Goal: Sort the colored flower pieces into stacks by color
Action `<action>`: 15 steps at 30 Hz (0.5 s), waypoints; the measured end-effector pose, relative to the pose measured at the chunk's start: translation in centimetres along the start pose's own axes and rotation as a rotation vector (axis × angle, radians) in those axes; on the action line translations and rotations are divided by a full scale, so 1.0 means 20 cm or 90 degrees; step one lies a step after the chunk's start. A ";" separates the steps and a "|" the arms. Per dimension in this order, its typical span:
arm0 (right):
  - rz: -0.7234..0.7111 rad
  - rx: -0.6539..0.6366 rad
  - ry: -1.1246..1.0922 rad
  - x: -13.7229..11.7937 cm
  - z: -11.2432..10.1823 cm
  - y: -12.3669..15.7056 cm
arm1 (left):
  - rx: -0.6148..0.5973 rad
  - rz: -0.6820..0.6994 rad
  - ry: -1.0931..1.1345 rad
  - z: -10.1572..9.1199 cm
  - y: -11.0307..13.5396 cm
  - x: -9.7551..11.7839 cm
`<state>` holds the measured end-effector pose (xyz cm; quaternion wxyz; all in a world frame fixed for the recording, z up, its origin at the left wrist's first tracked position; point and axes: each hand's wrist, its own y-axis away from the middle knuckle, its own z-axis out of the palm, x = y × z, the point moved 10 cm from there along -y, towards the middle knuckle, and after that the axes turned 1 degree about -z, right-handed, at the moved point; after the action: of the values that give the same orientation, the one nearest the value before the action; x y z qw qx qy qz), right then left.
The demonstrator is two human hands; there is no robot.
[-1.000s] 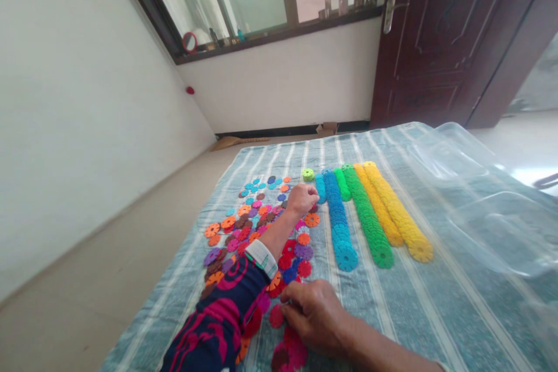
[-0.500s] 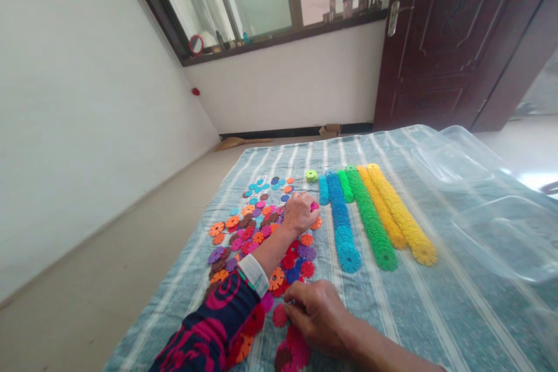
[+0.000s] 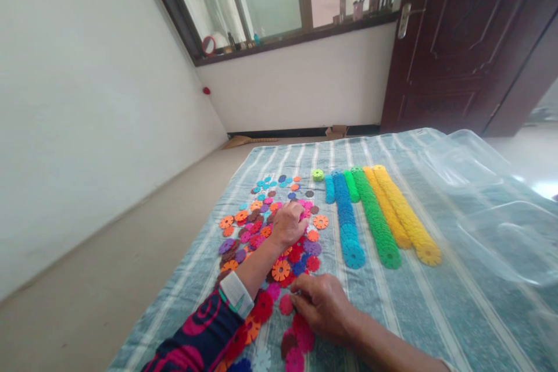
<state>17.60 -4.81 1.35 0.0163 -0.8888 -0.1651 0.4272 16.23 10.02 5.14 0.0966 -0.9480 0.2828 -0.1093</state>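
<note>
My left hand [image 3: 289, 224] reaches over the spread of mixed snowflake discs [image 3: 227, 222], its fingers curled in on a pink snowflake disc [image 3: 302, 216] that mostly hides behind them. Nearer to me, my right hand [image 3: 325, 304] has thumb and index finger pinched together; whatever they hold is hidden. A red-pink disc [image 3: 286, 304] lies right at those fingertips. Just beneath that hand are magenta discs [image 3: 302, 334]. An orange disc [image 3: 281, 270] lies between my two hands. The loose discs are orange, brown, purple, red, pink and blue.
Overlapping rows of blue [image 3: 346, 215], green [image 3: 375, 218] and yellow discs [image 3: 405, 215] run along the striped cloth [image 3: 418, 314]. A small lime-green stack [image 3: 318, 175] stands behind. Two clear plastic containers [image 3: 501, 238] are at the right.
My left hand has drawn back towards me and to the left, uncovering an orange disc and others near the rows. My right hand keeps its pinch almost in place. The view has shifted slightly.
</note>
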 end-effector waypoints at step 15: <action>-0.006 0.016 0.018 0.00 -0.01 0.02 | 0.044 -0.019 0.061 -0.07 0.26 -0.14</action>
<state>17.91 -5.07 1.40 0.0323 -0.8937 -0.1637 0.4165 10.91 7.13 4.76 0.1143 -0.9419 0.2688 -0.1657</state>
